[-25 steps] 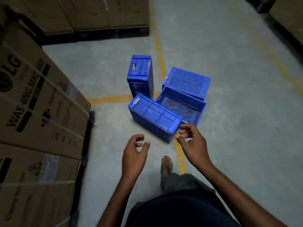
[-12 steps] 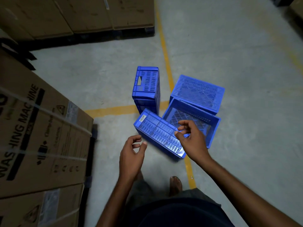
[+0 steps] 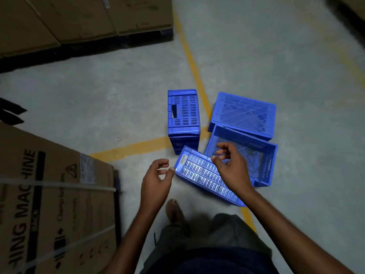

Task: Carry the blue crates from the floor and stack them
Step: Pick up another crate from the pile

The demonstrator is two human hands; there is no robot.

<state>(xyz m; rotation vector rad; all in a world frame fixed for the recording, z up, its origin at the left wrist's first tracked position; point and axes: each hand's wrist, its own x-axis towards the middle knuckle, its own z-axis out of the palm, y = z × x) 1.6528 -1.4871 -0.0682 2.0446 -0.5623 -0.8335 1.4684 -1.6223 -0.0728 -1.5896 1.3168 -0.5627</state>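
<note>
Just below centre of the frame, the nearest crate (image 3: 205, 177) lies tipped on its side, slatted wall up, seemingly leaning on the open crate (image 3: 245, 136) to its right; above those, an upturned crate (image 3: 245, 113) shows its mesh bottom; a fourth crate (image 3: 183, 113) stands on one wall at centre; all four sit on the concrete floor (image 3: 98, 107), none stacked.

I read the step as the reach for the first pick-up. Left hand (image 3: 156, 180) hangs beside the nearest crate's left corner, thumb tip at the rim; contact I cannot tell; right hand (image 3: 233, 167) hovers over its upper edge; both loosely curled, apart from each other, gripping nothing.

Next move, as I judge it: one hand to each end of the tipped crate, right it, then lift.

Open crate: only its own mesh bottom shows, no load seen; the others show no contents either.

Yellow line (image 3: 193, 62) runs under the group; strapped cartons (image 3: 49, 204) fill the lower left.
</note>
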